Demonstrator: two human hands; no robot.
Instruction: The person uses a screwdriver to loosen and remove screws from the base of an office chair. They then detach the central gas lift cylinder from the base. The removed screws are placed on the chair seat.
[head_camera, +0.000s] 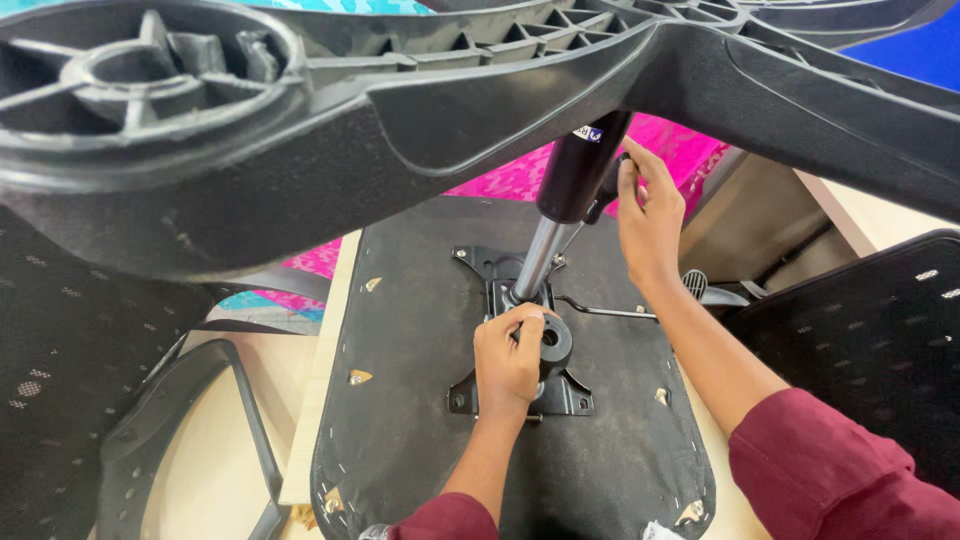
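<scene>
Light wooden flooring (215, 470) supports the upturned seat pan (420, 400), on whose centre sits the tilt mechanism (545, 350) gripped by the left hand (508, 360), while the right hand (648, 222) closes around the black gas-lift cylinder (578, 170) rising into the star base (400, 100), mesh backrest (870, 330) alongside.

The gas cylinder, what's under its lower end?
The gas cylinder runs down into the metal plate on the seat underside. The left hand covers the joint; the right hand grips higher up.
</scene>
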